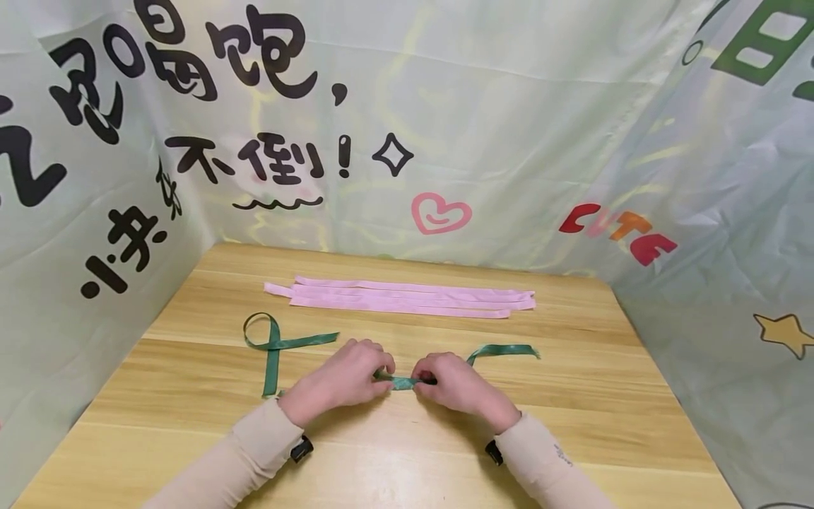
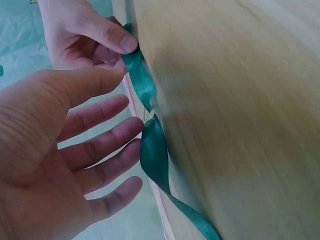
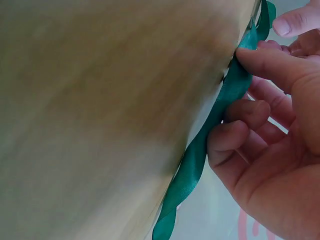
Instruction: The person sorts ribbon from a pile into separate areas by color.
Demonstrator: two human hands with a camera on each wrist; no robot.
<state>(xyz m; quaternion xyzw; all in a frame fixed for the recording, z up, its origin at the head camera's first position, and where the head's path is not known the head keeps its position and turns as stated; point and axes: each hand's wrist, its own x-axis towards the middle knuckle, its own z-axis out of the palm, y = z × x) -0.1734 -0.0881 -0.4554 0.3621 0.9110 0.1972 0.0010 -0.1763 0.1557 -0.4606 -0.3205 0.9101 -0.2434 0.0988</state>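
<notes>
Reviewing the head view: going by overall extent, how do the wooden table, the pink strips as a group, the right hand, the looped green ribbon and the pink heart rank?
1. Wooden table
2. Pink strips
3. Right hand and looped green ribbon: too alike to rank
4. Pink heart

Ribbon (image 1: pixel 402 384) green; strips (image 1: pixel 394 308) pink; tabletop (image 1: pixel 407 445) tan, wood-grained; sleeves (image 1: pixel 261 452) beige; curtain (image 1: pixel 509 141) pale, black-lettered.

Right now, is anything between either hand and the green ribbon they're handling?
Nothing visible: the right hand pinches the green ribbon, the left hand is right at it, and the pink ribbons lie beyond both.
</notes>
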